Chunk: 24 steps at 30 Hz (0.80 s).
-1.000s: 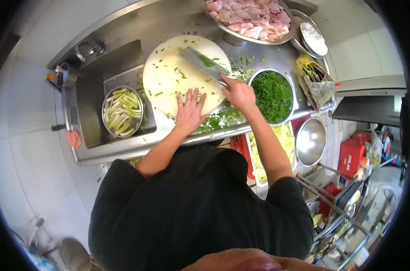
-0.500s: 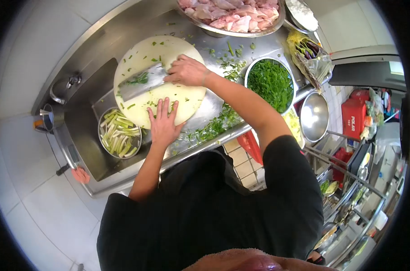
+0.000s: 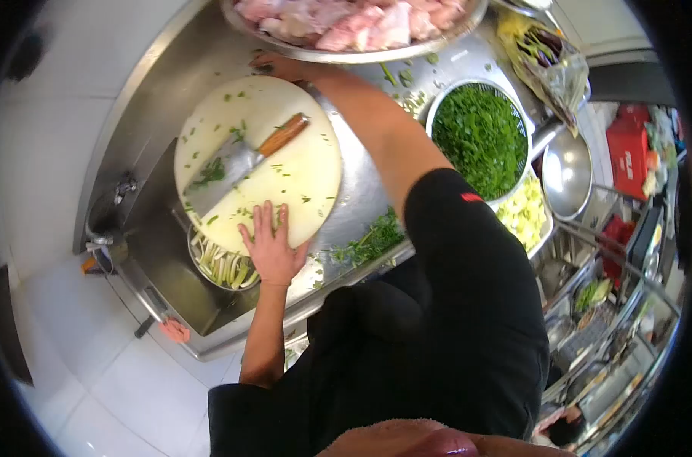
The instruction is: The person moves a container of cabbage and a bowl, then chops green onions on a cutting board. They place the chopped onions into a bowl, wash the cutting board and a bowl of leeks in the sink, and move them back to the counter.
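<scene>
A cleaver with a wooden handle (image 3: 285,135) lies on the round, pale chopping board (image 3: 304,171), bits of chopped greens clinging to its blade. My left hand (image 3: 273,247) rests on the near edge of the board with its fingers spread. Beyond the board's far edge, my right hand (image 3: 281,67) reaches close under the rim of the meat basin; its fingers are blurred, and a small dark green scrap shows by them. Both hands are off the cleaver. Loose herb trimmings (image 3: 376,240) lie on the steel counter right of the left hand.
A large basin of raw meat (image 3: 361,55) stands at the back. On the right are a colander of chopped greens (image 3: 479,141), a tray of pale cut vegetables (image 3: 527,213) and a bagged bunch (image 3: 544,65). Left, a bowl of cut stalks (image 3: 220,263) sits in the sink (image 3: 159,266).
My right hand has let go of the cleaver and moved to the far side of the board. The cleaver stays lying there. My left hand remains on the near edge. The view has shifted.
</scene>
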### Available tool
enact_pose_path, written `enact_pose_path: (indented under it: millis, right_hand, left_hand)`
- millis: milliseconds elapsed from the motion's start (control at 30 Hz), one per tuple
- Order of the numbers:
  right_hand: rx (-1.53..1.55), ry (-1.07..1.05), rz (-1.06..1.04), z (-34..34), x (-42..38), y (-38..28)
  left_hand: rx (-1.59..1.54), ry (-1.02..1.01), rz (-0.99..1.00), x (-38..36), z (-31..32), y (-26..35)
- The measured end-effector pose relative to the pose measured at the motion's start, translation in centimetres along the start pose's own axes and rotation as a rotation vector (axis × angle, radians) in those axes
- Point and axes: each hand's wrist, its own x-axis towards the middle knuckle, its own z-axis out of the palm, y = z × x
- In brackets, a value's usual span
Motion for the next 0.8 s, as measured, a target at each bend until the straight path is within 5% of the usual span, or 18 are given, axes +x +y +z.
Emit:
enact_pose_path:
  millis: [100, 133, 267, 333, 400, 467, 567, 600, 633, 700, 767, 800]
  right_hand:
    - [-0.179, -0.074, -0.023, -0.8, -1.1, -1.8]
    - [-0.249, -0.018, 0.135, -2.7, -4.5, -5.7]
    - [-0.496, 0.293, 0.131, -2.8, -17.5, -10.0]
    - [-0.250, 0.349, 0.099, -3.6, -22.8, -11.9]
    - [-0.246, 0.784, 0.389, -5.3, -24.2, -12.6]
    - [-0.491, 1.006, 0.521, -7.3, -23.7, -10.0]
    - [-0.535, 0.764, 1.046, -8.6, -21.7, -10.1]
    - [-0.838, 0.532, 1.137, -7.3, -21.6, -3.9]
    - [-1.269, -0.160, 1.048, -8.3, -21.5, -9.7]
    - [-1.329, -0.046, 0.902, -6.7, -22.7, -10.1]
    - [-0.773, 0.724, 0.697, -5.5, -24.9, -12.2]
    - [-0.521, 0.777, 0.696, -4.4, -26.1, -15.3]
  left_hand:
    - [-0.011, 0.039, 0.009, -0.2, 0.2, -0.5]
    - [-0.015, 0.050, 0.014, 0.0, 0.3, -0.9]
    - [-0.018, 0.069, 0.028, 1.2, -0.2, -2.1]
    - [-0.016, 0.043, 0.010, 1.7, -0.3, -2.3]
    - [-0.021, 0.074, 0.010, 2.4, -0.7, -2.5]
    - [-0.029, 0.097, 0.016, 2.7, 0.0, -2.5]
    - [-0.013, 0.132, 0.014, 2.8, 0.5, -2.7]
    - [0.009, 0.125, 0.016, 3.0, 0.5, -2.9]
    - [-0.007, 0.124, 0.003, 3.1, 0.0, -2.7]
    - [-0.032, 0.153, 0.028, 3.0, -0.2, -3.0]
    - [-0.154, 0.136, 0.026, 3.1, -1.6, -2.9]
    - [-0.216, 0.122, 0.031, 2.9, -1.2, -3.3]
